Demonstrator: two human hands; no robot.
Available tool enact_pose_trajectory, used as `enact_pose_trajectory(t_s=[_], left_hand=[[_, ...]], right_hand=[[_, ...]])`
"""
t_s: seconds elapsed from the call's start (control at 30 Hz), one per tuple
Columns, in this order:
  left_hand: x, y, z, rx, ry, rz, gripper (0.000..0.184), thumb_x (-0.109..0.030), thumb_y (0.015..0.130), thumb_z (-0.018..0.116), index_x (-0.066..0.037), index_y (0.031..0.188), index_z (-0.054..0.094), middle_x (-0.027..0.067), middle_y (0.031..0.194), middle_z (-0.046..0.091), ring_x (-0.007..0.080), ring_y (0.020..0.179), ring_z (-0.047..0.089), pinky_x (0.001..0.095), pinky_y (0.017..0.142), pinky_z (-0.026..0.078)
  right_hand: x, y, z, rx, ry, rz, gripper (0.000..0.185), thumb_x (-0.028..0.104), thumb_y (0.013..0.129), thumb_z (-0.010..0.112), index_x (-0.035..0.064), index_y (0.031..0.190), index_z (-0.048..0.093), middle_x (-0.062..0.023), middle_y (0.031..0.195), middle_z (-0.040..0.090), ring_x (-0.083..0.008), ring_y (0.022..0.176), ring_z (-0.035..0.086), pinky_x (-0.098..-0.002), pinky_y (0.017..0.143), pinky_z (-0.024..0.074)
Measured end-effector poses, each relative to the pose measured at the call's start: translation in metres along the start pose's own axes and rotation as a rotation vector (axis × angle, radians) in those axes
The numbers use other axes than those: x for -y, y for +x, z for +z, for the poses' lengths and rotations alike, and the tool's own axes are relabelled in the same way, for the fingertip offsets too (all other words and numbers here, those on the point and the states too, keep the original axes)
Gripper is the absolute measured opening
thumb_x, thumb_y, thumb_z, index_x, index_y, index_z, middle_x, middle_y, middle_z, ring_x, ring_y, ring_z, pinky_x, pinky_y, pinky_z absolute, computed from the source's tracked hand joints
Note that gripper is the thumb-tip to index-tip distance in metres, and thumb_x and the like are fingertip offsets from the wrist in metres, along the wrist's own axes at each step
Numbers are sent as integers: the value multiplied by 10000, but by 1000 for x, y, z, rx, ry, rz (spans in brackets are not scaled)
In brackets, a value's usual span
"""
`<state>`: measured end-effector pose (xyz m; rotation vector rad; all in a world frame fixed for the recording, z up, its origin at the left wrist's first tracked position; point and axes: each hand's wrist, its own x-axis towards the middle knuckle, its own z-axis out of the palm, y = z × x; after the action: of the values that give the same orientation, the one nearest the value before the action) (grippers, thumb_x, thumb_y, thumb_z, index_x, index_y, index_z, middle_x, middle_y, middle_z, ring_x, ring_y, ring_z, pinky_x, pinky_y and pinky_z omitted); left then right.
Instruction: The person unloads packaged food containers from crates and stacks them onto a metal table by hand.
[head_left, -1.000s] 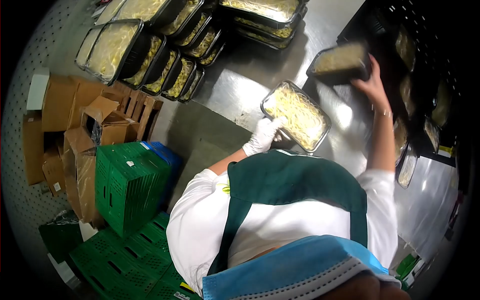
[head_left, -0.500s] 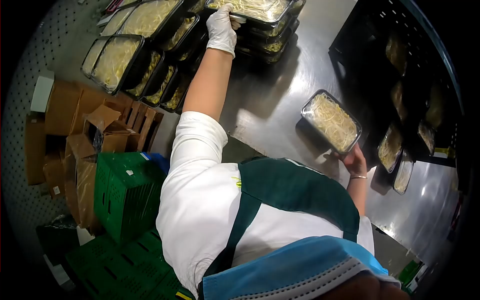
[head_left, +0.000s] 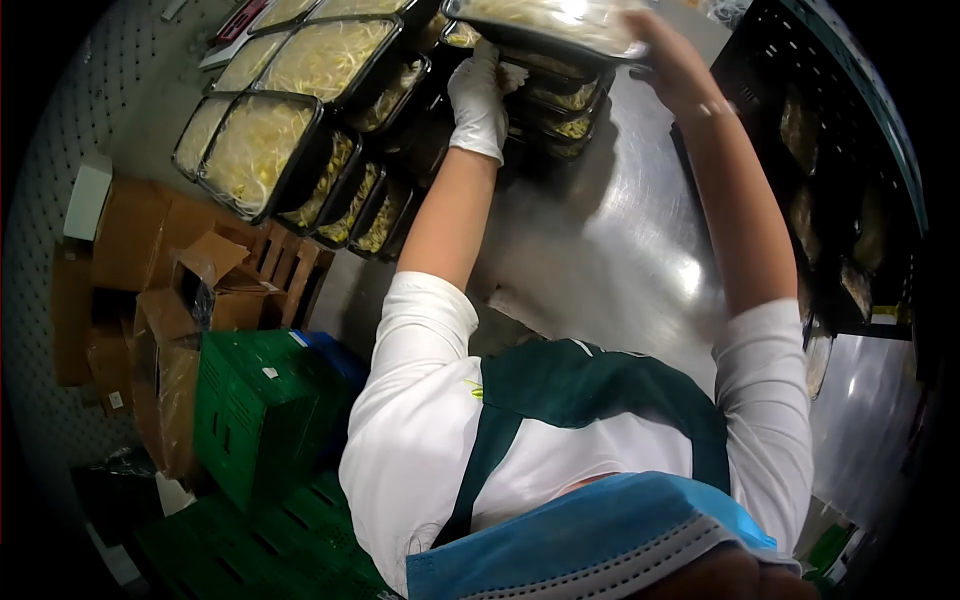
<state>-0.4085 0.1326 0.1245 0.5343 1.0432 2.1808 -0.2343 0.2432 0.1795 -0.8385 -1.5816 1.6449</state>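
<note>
My left hand [head_left: 482,100], in a white glove, is at the left side of a stack of black trays [head_left: 565,128]. Its fingers are curled at a tray edge, partly hidden by the tray above. My bare right hand [head_left: 668,62], smeared by motion and wearing a bracelet, grips the right end of a film-topped tray of bean sprouts [head_left: 550,22]. That tray is over the top of the stack, tilted a little; the frame cuts its far edge.
More stacked bean sprout trays [head_left: 255,150] stand on the left. The metal table [head_left: 640,200] lies under the stack. A black crate [head_left: 750,60] holding packs is on the right. Cardboard boxes [head_left: 150,220] and green crates [head_left: 260,400] are at lower left.
My right hand has swung up and left from the table's right side, bringing its tray over the stack. My left hand has shifted slightly down and right, below the raised tray.
</note>
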Motion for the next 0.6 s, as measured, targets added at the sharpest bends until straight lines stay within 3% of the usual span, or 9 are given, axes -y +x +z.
enact_pose_trajectory(t_s=[0.03, 0.07, 0.13, 0.27, 0.33, 0.37, 0.47, 0.53, 0.6], left_hand=[[-3, -4, 3, -36, 28, -28, 253, -190, 812, 528, -26, 623, 490, 77, 522, 533, 118, 373, 454, 192, 344, 359], [-2, -1, 2, -24, -4, -52, 235, -185, 807, 543, -28, 640, 489, 83, 540, 546, 116, 377, 463, 191, 341, 364], [0, 3, -5, 19, 57, -51, 202, -195, 793, 572, -34, 707, 484, 70, 617, 544, 166, 536, 539, 262, 505, 436], [3, 4, -11, 101, 31, -31, 181, -183, 783, 589, -39, 734, 490, 76, 640, 565, 171, 547, 547, 271, 531, 446], [7, 4, -10, 65, -59, 0, 186, -164, 772, 607, -53, 671, 498, 54, 572, 554, 130, 494, 534, 214, 483, 447], [8, 6, -18, 151, -42, 15, 158, -169, 754, 629, -59, 735, 518, 67, 641, 564, 167, 583, 552, 286, 570, 455], [10, 9, -22, 183, -14, 3, 119, -152, 768, 613, -43, 781, 566, 72, 687, 576, 180, 630, 560, 330, 648, 482], [12, 2, -16, 179, 110, 7, 180, -197, 803, 568, -20, 835, 563, 79, 719, 583, 185, 690, 561, 310, 698, 463], [19, -18, -14, 99, 318, 53, 315, -285, 800, 566, 18, 881, 543, 96, 772, 594, 161, 678, 552, 267, 657, 444]], right_hand=[[1, 13, 24, -196, -135, 60, 175, 237, 739, 588, 76, 805, 572, -39, 779, 558, -138, 710, 508, -274, 586, 398], [8, 11, 42, -230, -172, 34, 176, 283, 754, 561, 134, 664, 536, 34, 614, 489, -76, 543, 413, -223, 485, 302], [1, 20, 54, -160, -41, -72, 234, 319, 758, 569, 115, 647, 536, 17, 557, 480, -87, 522, 425, -214, 493, 314], [-9, -4, 49, -275, -156, -139, 293, 355, 773, 560, 94, 642, 529, 2, 514, 460, -97, 453, 405, -222, 432, 312], [4, -59, 45, -269, -113, -239, 505, 358, 764, 554, 10, 1111, 437, -106, 1069, 459, -188, 932, 463, -292, 818, 380], [-19, -68, 28, -354, -282, -338, 506, 336, 747, 581, -7, 1093, 444, -127, 1061, 461, -204, 938, 466, -297, 827, 382], [-104, -140, -49, -489, -921, -458, 591, 318, 686, 647, 3, 1128, 413, -165, 1145, 378, -269, 1037, 391, -339, 875, 352], [-143, -197, -98, -667, -1329, -171, 701, 328, 639, 675, 31, 1188, 356, -154, 1196, 365, -300, 1120, 323, -412, 960, 244], [-159, -233, -159, -774, -1589, 60, 762, 365, 637, 671, 30, 1223, 318, -155, 1264, 321, -303, 1177, 278, -411, 965, 242]])
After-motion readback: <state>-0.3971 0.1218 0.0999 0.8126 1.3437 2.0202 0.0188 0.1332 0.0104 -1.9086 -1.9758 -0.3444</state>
